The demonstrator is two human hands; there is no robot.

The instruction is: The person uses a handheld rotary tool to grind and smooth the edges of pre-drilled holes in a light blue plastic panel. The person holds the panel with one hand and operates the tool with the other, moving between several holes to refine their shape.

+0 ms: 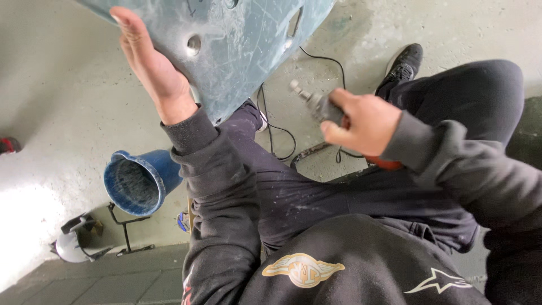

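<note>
The right hand (361,121) is closing its grip around the body of a small rotary tool (319,104), fingers wrapped fully over it so that only the front of the tool is showing. The tool's long axis is running up and to the left out of the fist, and its blurred tip is pointing toward the lower edge of the grey-green panel (237,45). Tip and panel are standing apart; a strip of floor is showing between them.

From that grip the panel is lying up and to the left, tilted, with its lower corner hanging down toward the person's knee. It is a scratched, dusty moulded piece with a round hole near the middle and a slot nearer its right side.

The left hand (149,65) is the nearer one to the panel: it is lying flat and open against the panel's left edge, palm to the surface, fingers stretched upward, propping the piece rather than clasping it. It is closing on nothing.

Further out, a dark cable (271,127) is trailing in loops over the concrete floor (56,113) below the panel and behind the tool hand. The person is sitting with knees spread, in dark clothes, one black shoe (406,62) planted beyond the right hand. A blue bucket (138,181) is lying on its side by the left sleeve, its mouth turned toward me, and a small white-and-black object I cannot make out is sitting on the floor below it.
</note>
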